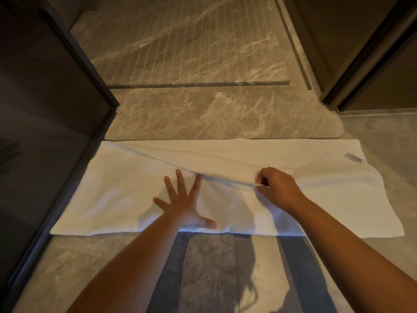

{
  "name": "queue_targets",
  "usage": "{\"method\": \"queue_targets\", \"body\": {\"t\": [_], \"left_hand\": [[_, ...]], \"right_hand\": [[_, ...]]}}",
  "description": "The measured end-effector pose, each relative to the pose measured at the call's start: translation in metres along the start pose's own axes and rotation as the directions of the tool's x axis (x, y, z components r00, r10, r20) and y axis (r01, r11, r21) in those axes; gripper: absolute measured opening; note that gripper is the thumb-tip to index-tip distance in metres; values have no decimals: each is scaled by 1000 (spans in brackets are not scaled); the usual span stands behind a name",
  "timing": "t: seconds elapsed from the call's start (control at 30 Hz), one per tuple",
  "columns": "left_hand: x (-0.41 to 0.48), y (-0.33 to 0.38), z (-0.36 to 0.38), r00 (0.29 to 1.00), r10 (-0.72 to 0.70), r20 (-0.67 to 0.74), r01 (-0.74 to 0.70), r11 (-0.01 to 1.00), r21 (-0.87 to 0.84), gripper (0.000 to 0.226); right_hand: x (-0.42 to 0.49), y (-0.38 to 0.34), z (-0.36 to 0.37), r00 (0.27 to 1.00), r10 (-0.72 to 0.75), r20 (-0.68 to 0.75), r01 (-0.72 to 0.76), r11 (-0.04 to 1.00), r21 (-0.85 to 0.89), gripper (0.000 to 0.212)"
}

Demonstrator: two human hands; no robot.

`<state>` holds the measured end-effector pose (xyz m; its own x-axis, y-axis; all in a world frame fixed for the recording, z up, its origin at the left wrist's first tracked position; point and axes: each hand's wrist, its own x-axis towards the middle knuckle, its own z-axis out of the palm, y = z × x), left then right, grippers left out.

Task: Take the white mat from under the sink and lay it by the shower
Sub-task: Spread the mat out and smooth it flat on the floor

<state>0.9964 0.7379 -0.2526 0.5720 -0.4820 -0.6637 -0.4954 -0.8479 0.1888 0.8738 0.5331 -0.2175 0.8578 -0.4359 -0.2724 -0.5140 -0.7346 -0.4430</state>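
The white mat [117,195] lies across the marble floor in front of the shower threshold [225,118]. Its far half is folded over toward me, with a small grey label near the right end. My left hand [184,204] presses flat on the lower layer, fingers spread wide. My right hand [278,188] pinches the edge of the folded upper layer between thumb and fingers. That edge is lifted slightly off the layer below.
A dark glass panel with a black frame [74,53] stands on the left. On the right is another dark frame [361,64]. The grooved shower floor [191,41] lies beyond a dark strip. My shadow falls on the near floor.
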Motion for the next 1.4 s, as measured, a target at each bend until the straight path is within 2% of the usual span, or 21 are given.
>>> {"method": "queue_targets", "body": {"t": [0.1,0.23,0.33,0.4,0.47,0.53,0.73,0.83,0.9,0.97,1.03,1.1,1.2,1.3,1.4], "left_hand": [[-2,-6,9,996,26,-87,-25,1000,18,131],[-12,-8,16,986,64,-155,-51,995,90,115],[-32,-3,16,951,137,-278,-109,988,113,84],[-50,-3,13,852,306,-425,-267,952,149,59],[-61,-3,9,703,474,-530,-411,879,242,43],[-64,2,2,635,519,-572,-424,853,303,42],[-58,12,-12,681,387,-622,-371,914,162,45],[-58,8,-10,680,301,-668,-367,929,45,34],[-58,1,-9,665,314,-677,-402,915,29,24],[-59,-6,-12,671,324,-667,-380,923,66,15],[-60,-10,-15,736,286,-614,-333,942,40,15],[-67,-12,-15,790,237,-566,-329,942,-65,16],[-86,-13,-10,830,235,-507,-375,906,-195,13],[-105,-16,-4,862,266,-431,-396,885,-245,14],[-119,-14,3,866,278,-416,-411,870,-272,15]], "right_hand": [[-9,-1,-1,998,15,-62,-13,999,41,4],[-17,-6,-1,995,-66,-70,65,998,-15,9],[-23,-8,-3,994,-73,-87,74,997,6,9],[-27,-7,-5,992,-84,-91,88,995,41,10],[-33,-8,-6,990,-117,-78,122,990,75,9],[-41,-11,-6,986,-159,-52,164,981,104,10],[-68,-22,-10,974,-228,-5,226,959,169,10],[-80,-27,-14,969,-247,-10,243,945,219,5],[-88,-31,-16,973,-231,3,221,937,271,2],[-98,-35,-14,979,-204,17,187,925,329,10],[-106,-37,-11,985,-171,34,147,919,365,26],[-114,-33,-8,984,-167,64,138,937,322,30],[-128,-19,-1,980,-172,103,152,972,180,9],[-151,0,11,980,-174,100,165,982,86,7],[-175,12,26,984,-150,91,145,988,59,39]]}}
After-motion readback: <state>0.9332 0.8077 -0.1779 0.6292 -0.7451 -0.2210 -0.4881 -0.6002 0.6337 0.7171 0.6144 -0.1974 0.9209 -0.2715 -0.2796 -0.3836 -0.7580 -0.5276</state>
